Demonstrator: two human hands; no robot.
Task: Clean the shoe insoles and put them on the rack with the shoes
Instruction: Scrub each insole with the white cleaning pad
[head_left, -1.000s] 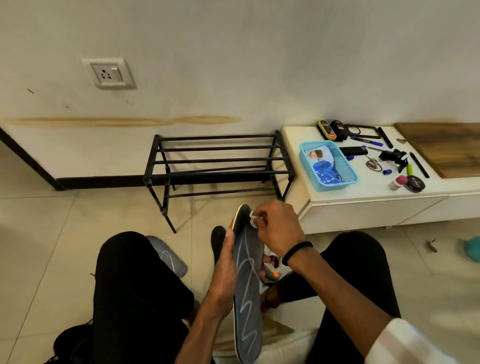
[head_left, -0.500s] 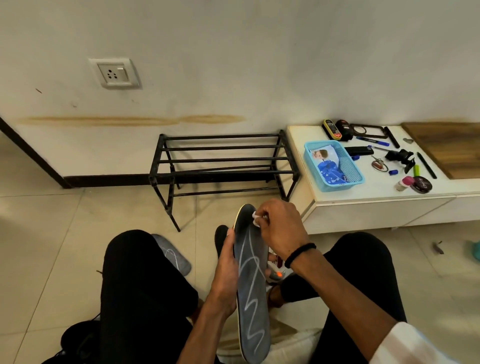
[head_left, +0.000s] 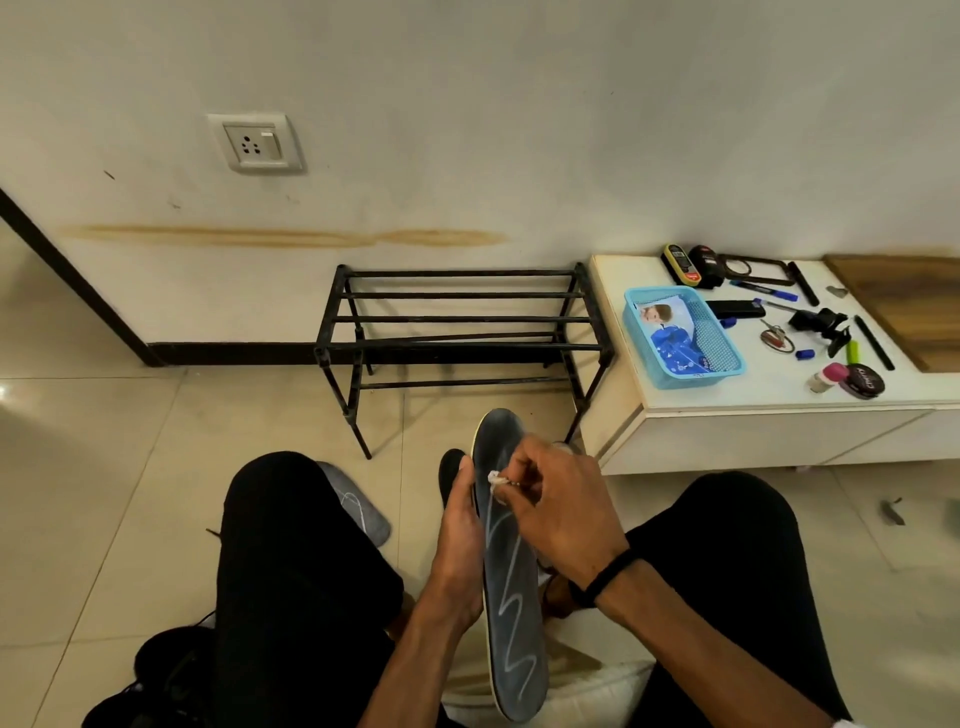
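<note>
Left hand (head_left: 460, 551) holds a dark insole (head_left: 511, 582) upright; right hand (head_left: 558, 512) pinches a small white wipe (head_left: 494, 478) (mostly hidden) against it. Second insole (head_left: 358, 506) half-hidden behind the knee.

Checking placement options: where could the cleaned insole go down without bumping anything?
The black rack holds nothing on its bars. The floor left of it is bare. The white cabinet top is crowded: blue basket, pens, keys, tins.
</note>
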